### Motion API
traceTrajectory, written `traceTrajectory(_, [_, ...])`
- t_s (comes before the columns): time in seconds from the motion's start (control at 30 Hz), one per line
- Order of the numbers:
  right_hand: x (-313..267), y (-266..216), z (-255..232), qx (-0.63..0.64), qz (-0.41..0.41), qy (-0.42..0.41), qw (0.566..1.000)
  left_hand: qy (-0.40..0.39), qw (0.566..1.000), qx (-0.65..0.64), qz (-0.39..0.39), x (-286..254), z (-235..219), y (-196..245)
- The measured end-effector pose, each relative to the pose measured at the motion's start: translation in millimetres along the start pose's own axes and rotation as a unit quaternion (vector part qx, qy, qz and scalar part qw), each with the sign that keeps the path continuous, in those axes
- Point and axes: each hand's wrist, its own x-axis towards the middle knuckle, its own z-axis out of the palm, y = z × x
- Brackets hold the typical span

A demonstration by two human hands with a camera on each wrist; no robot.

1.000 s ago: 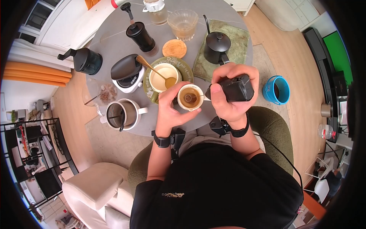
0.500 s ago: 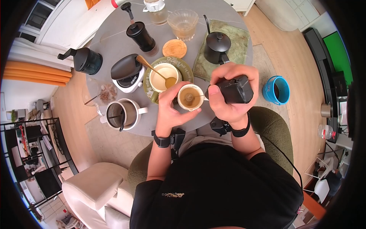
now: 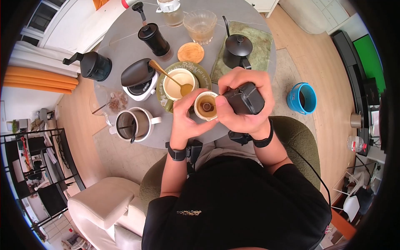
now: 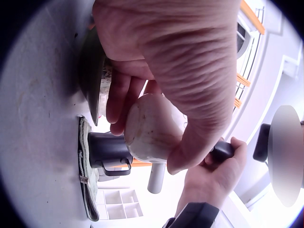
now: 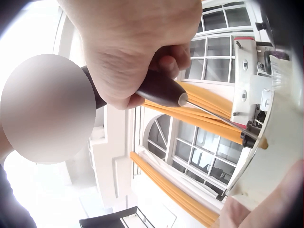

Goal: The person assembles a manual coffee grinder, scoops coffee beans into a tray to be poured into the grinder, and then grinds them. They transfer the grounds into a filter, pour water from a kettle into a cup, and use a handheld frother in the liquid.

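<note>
My left hand (image 3: 186, 118) grips a small white cup (image 4: 154, 128) that holds a brown liquid, seen from above in the head view. Curled round a black handheld frother (image 3: 246, 99) is my right hand (image 3: 254, 93). In the right wrist view the frother's dark handle (image 5: 164, 89) tapers to a thin metal rod (image 5: 223, 118), whose far end reaches over the cup's rim. Behind the cup, a cream bowl (image 3: 178, 96) with a gold spoon (image 3: 185, 89) sits on a green plate (image 3: 204, 77).
A black kettle (image 3: 237, 52) stands on a green cloth (image 3: 258, 41). Left of the plate are a white scale (image 3: 143, 92) and a two-handled mug (image 3: 143, 125). Farther back stand a black grinder (image 3: 155, 40), a wooden lid (image 3: 191, 53) and a glass bowl (image 3: 200, 27).
My right hand has moved left with the frother, closer to the cup, and the frother has tilted. The left hand and cup have stayed nearly in place.
</note>
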Motion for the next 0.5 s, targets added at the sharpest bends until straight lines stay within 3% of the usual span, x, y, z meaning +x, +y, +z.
traceTrajectory(0.5, [6.7,-0.5,2.6,0.013,-0.003,-0.039,0.999,-0.023,0.999,0.023,0.0,-0.3,-7.1,1.2])
